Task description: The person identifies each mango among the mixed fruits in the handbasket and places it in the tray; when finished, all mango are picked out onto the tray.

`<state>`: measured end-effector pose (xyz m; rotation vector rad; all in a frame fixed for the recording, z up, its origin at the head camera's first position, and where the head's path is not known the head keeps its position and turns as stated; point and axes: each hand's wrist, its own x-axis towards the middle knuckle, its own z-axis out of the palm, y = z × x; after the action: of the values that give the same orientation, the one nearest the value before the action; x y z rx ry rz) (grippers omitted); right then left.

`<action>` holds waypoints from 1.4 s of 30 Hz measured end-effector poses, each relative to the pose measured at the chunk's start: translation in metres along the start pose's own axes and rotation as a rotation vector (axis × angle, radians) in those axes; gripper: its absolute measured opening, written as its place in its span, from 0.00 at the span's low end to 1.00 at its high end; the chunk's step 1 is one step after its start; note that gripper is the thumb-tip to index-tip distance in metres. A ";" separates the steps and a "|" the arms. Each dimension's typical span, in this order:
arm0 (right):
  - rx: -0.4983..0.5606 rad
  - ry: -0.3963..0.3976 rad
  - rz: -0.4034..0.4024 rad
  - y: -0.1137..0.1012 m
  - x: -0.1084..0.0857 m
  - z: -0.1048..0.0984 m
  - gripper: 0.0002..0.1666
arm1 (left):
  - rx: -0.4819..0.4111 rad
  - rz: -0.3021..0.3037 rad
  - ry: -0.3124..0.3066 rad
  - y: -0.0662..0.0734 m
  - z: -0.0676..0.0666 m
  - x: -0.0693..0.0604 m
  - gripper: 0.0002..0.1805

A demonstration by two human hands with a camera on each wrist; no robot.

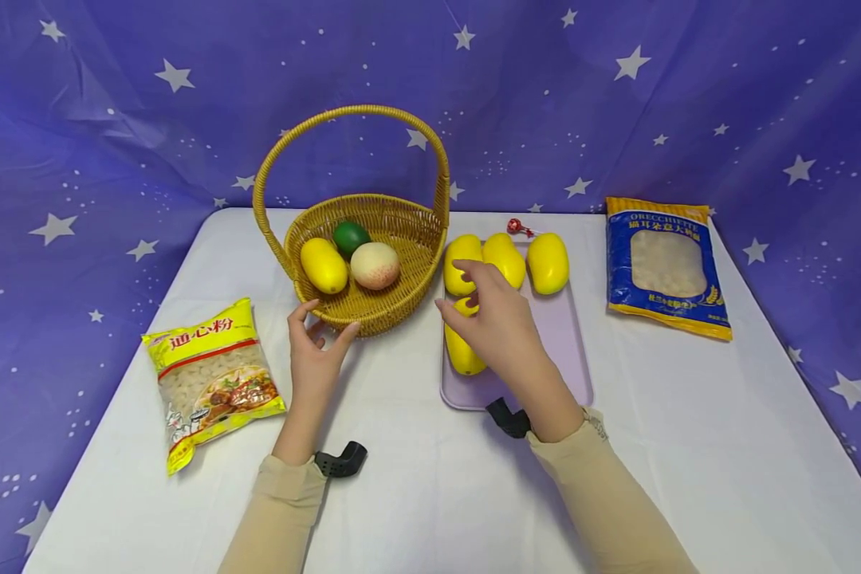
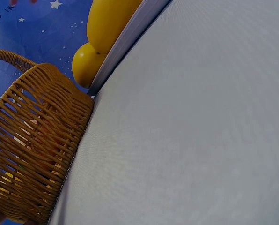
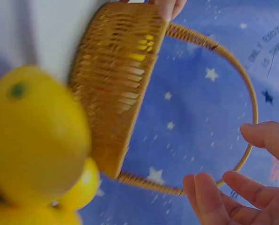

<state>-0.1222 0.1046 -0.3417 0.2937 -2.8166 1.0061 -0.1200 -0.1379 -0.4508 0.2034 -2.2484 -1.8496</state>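
Observation:
At the front rim of a wicker basket (image 1: 416,291), my left hand (image 1: 314,359) holds the edge between thumb and fingers. Inside the basket lie a yellow mango (image 1: 324,266), a dark green fruit (image 1: 351,238) and a pale peach (image 1: 375,266) with a reddish speckled side. My right hand (image 1: 498,323) hovers over a lilac tray (image 1: 563,363), thumb and fingers apart with nothing between them. Several yellow mangoes lie on the tray, one mango (image 1: 466,356) partly hidden behind that hand. The right wrist view shows the right hand's fingers (image 3: 209,197) loosely bent and empty.
A yellow bag of pasta (image 1: 218,379) lies left of the basket. On the right is a blue bag of orecchiette (image 1: 663,267). A red-wrapped lollipop (image 1: 516,227) lies behind the tray. A starry purple cloth (image 1: 545,96) hangs behind the white table (image 1: 402,478).

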 end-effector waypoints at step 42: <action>-0.167 -0.256 -0.093 -0.059 0.092 0.121 0.41 | 0.023 0.027 0.012 -0.022 0.001 0.008 0.39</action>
<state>-0.2053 -0.0303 -0.3806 0.5640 -3.0563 0.7567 -0.1288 -0.1430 -0.4715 0.1868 -2.2544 -1.8047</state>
